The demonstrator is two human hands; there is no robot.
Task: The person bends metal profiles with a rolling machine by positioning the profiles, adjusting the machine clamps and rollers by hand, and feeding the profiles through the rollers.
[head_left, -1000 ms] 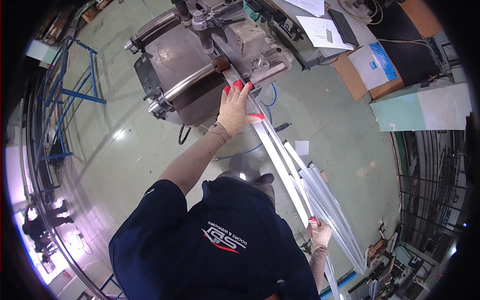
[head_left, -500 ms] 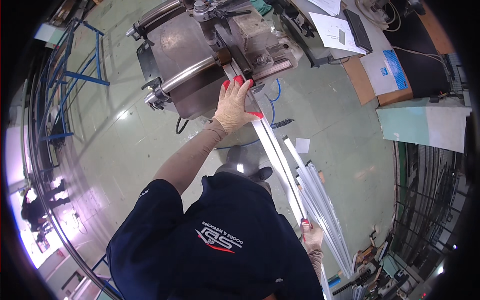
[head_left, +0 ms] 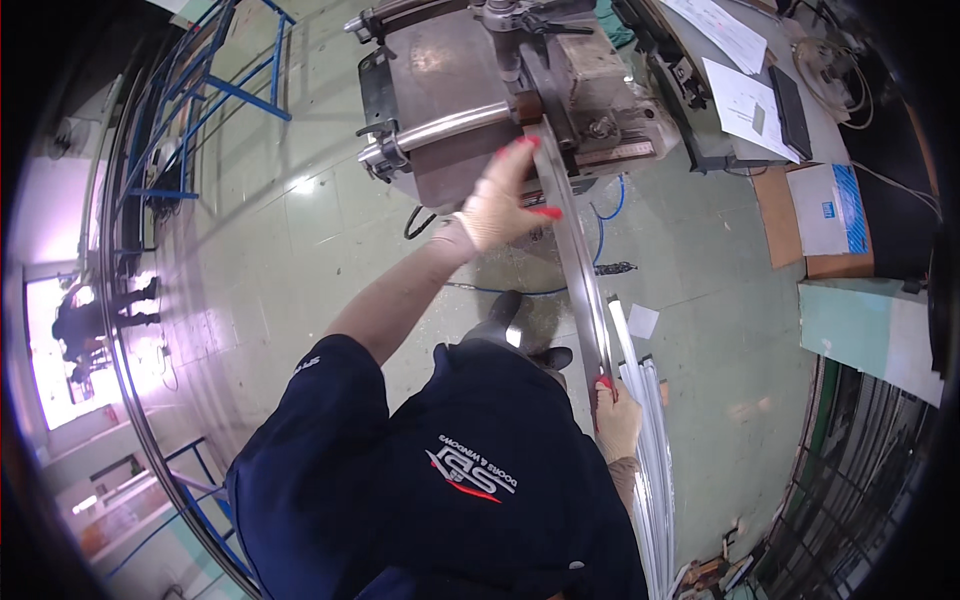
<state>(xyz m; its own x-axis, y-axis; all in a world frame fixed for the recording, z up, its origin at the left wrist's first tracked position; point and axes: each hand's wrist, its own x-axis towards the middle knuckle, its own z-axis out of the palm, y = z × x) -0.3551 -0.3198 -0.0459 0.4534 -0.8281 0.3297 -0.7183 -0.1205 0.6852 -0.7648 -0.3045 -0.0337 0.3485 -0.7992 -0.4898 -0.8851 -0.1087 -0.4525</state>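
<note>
A long, shiny metal profile (head_left: 574,245) runs from the machine's bed back along my right side. My left hand (head_left: 502,200), in a cream glove with red fingertips, is at the left edge of the profile near the machine. Its fingers and thumb are apart and slightly blurred; whether the fingertips touch the metal I cannot tell. Farther back, my right hand (head_left: 618,418), gloved alike, is closed around the profile. The grey machine (head_left: 450,85) has a flat plate and round clamp bars (head_left: 440,135), one lying close to the profile's far end.
Several white profiles (head_left: 650,480) lie on the floor at my right. A desk with papers (head_left: 740,100) and a dark tray (head_left: 790,115) stands at the far right. Blue metal frames (head_left: 240,85) stand at the left, and another person (head_left: 85,325) is in the distance. A blue hose (head_left: 601,240) hangs by the machine.
My view has turned, so the machine appears farther right. My left hand has come off the profile's top to its left edge. My right hand has moved forward, still on the profile.
</note>
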